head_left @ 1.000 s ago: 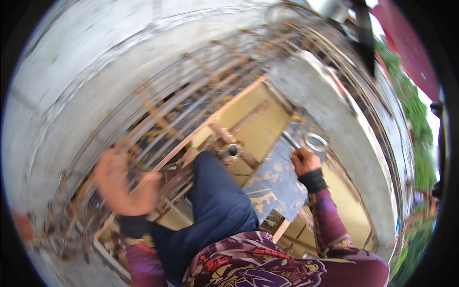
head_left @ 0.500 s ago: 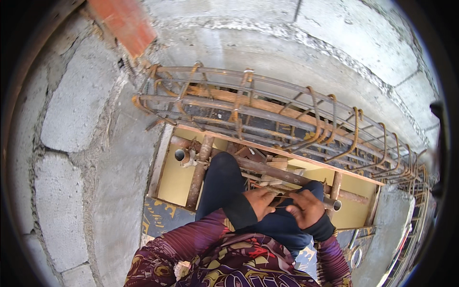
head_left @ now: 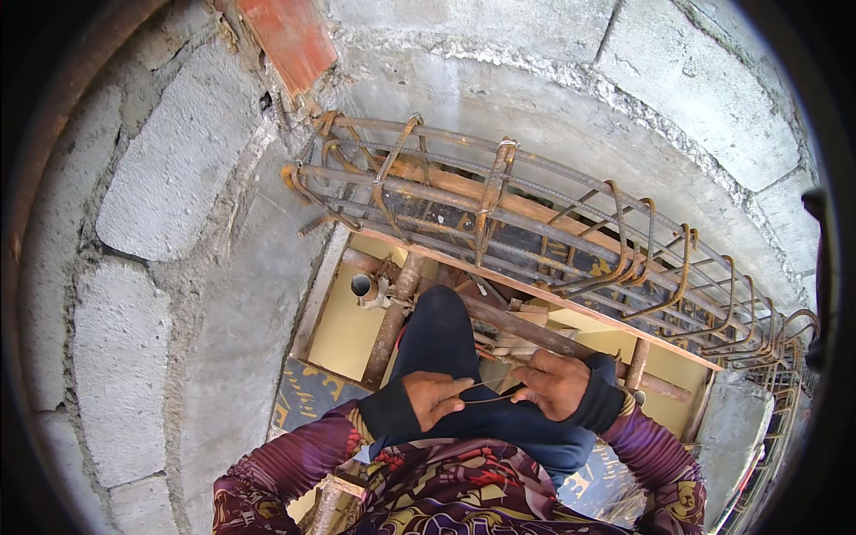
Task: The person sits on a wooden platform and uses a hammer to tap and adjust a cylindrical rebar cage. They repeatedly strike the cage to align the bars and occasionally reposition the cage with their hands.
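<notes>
A thin, brownish tie wire [head_left: 489, 399] spans the gap between my two hands above my lap, bowed and seemingly doubled. One end is pinched in the fingers of my left hand [head_left: 432, 398]. The fingers of my right hand [head_left: 553, 385] close on the other end, with the hand over my right knee. Beyond my hands lies a long cage of rusty rebar [head_left: 499, 209], its bars crossed by bent stirrups. Several stirrups bunch together toward the right, and wire ties show at some crossings.
Grey block walls [head_left: 122, 374] rise at the left and far side. Below me, rusty scaffold pipes [head_left: 392, 330] cross an opening framed with timber. Printed dark formwork panels [head_left: 312, 392] lie beside it. An orange-red board [head_left: 290, 45] leans at the top left.
My hands have moved apart, the left one leftward and lower, drawing the wire out between them. The view has shifted, so the wall and rebar appear farther right.
</notes>
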A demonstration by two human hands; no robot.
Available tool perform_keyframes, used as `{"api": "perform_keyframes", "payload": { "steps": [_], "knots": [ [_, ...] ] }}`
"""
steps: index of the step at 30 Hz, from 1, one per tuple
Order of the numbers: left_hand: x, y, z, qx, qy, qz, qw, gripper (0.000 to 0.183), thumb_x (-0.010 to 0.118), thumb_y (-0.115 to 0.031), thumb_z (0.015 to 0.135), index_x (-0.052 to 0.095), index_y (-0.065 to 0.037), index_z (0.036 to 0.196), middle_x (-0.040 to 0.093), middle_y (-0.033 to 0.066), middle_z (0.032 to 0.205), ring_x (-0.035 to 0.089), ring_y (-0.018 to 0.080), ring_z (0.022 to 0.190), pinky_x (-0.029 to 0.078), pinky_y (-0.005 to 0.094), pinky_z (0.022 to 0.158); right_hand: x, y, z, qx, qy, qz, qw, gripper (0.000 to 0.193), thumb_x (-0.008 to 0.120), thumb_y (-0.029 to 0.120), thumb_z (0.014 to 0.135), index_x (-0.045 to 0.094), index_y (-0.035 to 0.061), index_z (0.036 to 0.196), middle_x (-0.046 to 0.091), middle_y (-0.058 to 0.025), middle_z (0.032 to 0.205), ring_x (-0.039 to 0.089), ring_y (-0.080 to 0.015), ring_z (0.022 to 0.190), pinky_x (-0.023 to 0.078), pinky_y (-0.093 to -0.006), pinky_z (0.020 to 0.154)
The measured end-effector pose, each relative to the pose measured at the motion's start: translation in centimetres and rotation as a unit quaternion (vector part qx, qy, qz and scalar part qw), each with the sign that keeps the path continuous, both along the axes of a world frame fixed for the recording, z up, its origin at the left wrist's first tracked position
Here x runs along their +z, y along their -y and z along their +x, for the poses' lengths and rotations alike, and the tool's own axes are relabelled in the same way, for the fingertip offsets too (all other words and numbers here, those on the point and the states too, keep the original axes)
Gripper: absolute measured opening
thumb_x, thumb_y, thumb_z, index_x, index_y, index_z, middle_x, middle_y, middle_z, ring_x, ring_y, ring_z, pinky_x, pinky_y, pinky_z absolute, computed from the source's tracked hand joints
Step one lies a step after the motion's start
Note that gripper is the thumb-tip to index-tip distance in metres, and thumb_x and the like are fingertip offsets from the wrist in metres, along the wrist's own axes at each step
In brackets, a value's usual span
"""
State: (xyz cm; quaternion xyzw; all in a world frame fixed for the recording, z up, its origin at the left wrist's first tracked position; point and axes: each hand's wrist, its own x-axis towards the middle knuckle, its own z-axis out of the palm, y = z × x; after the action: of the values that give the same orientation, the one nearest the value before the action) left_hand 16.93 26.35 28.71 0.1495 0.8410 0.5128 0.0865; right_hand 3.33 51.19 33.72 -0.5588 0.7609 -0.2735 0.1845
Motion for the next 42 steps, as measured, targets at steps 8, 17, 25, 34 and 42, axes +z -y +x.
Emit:
{"api": "perform_keyframes", "payload": {
  "steps": [8,17,25,34,42],
  "knots": [
    [0.5,0.1,2.4,0.057,0.325,0.270,0.905,0.024,0.058,-0.014,0.096,0.066,0.001,0.113,0.059,0.0040,0.070,0.051,0.0113,0.057,0.042,0.0254,0.052,-0.8,-0.6,0.2,0.009,0.070,-0.078,0.994,0.026,0.076,0.013,0.077,0.068,0.0028,0.100,0.056,-0.0093,0.077,0.060,-0.0277,0.066,0.048,-0.0365,0.055],
    [0.2,-0.7,4.9,0.060,0.540,0.406,0.735,0.026,0.060,-0.014,0.096,0.064,0.003,0.115,0.055,0.0027,0.073,0.040,0.0071,0.055,0.033,0.0219,0.047,0.6,-0.9,0.1,0.116,0.010,-0.051,0.992,0.018,0.070,0.010,0.078,0.066,0.0038,0.094,0.053,-0.0076,0.077,0.060,-0.0256,0.064,0.050,-0.0347,0.056],
    [1.5,-0.7,4.3,0.130,0.545,0.348,0.752,0.027,0.060,-0.018,0.096,0.065,0.000,0.115,0.052,-0.0008,0.068,0.040,0.0051,0.054,0.029,0.0211,0.045,0.3,0.5,2.3,0.050,-0.019,-0.040,0.998,0.016,0.066,0.013,0.080,0.065,0.0060,0.094,0.052,-0.0075,0.078,0.060,-0.0260,0.067,0.050,-0.0361,0.056],
    [2.0,-0.4,4.2,0.033,0.554,0.390,0.734,0.025,0.056,-0.013,0.097,0.063,0.004,0.115,0.052,0.0021,0.069,0.041,0.0078,0.056,0.033,0.0235,0.049,-0.2,0.1,1.7,0.139,0.165,-0.046,0.975,0.008,0.067,0.012,0.082,0.064,0.0075,0.089,0.052,-0.0062,0.082,0.060,-0.0267,0.075,0.051,-0.0373,0.061],
    [2.6,-0.8,4.6,0.019,0.540,0.501,0.676,0.023,0.053,-0.016,0.098,0.060,0.002,0.111,0.053,0.0038,0.073,0.046,0.0105,0.059,0.038,0.0252,0.052,0.6,1.2,0.6,0.135,0.106,-0.133,0.976,0.009,0.069,0.012,0.081,0.065,0.0082,0.088,0.053,-0.0043,0.078,0.060,-0.0242,0.068,0.048,-0.0364,0.057]
  ]
}}
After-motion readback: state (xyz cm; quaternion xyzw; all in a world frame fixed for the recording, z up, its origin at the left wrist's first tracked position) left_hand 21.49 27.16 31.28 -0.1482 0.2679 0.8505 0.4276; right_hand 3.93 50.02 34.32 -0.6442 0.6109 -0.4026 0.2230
